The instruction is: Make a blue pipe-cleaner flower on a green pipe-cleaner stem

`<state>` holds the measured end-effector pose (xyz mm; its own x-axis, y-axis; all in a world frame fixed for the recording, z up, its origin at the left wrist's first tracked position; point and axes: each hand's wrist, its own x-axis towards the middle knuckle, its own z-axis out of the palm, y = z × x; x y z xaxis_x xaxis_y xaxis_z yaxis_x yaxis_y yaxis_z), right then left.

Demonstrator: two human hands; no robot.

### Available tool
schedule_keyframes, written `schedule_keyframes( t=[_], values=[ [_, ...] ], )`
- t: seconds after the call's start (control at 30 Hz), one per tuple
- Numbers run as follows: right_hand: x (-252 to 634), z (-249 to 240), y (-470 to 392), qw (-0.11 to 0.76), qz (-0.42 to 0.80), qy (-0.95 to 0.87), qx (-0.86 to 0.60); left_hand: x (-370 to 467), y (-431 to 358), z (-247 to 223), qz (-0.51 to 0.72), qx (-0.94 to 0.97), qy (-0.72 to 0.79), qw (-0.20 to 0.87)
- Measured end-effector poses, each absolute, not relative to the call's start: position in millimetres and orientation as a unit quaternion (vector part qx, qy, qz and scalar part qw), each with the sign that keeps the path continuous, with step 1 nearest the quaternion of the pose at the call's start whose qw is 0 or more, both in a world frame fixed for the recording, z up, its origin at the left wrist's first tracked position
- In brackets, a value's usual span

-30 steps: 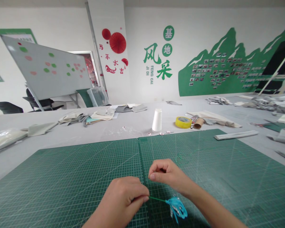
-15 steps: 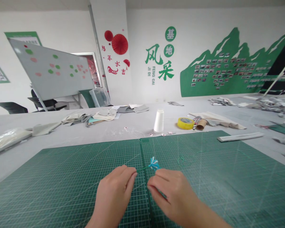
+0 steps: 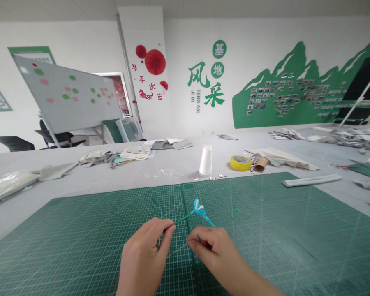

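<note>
Between thumb and forefinger, my left hand [image 3: 148, 250] pinches the green stem of a small blue-and-white craft flower [image 3: 198, 207]. The stem slants up and right from those fingertips, and one long blue petal hangs toward my right hand [image 3: 214, 250]. My right hand is closed in a pinch just below that petal; anything thin between its fingertips is too small to make out. Both hands are above the green cutting mats [image 3: 89, 230]. A loose tangle of green thread [image 3: 237, 211] lies on the right mat.
Beyond the mats stand a white thread cone [image 3: 206, 160] and a yellow tape roll [image 3: 240, 163], with a cardboard tube [image 3: 260, 164] beside it. A rolled grey cloth strip [image 3: 311, 180] crosses the right mat's far edge. Fabric pieces [image 3: 135, 151] lie along the table's far side.
My right hand has moved slightly down and left, away from the flower, so the long blue petal shows more. The flower has tilted up a little; my left hand keeps its pinch.
</note>
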<state>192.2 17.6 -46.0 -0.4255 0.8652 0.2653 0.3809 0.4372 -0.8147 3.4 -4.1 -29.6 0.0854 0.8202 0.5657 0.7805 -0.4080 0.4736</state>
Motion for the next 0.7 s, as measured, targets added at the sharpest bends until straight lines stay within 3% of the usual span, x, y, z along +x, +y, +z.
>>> schedule_keyframes(
  t=[0.2,0.47,0.7],
  values=[
    [200,-59,35,0.38,0.508,-0.685,-0.358,4,-6,-24,0.401,0.774,0.477,0.115],
    [211,-59,55,0.385,0.533,-0.682,-0.321,11,-8,-17,0.34,0.841,0.382,0.174],
    [221,-42,52,0.382,0.491,-0.715,-0.32,17,-10,-15,0.258,0.883,0.363,0.147]
  ],
)
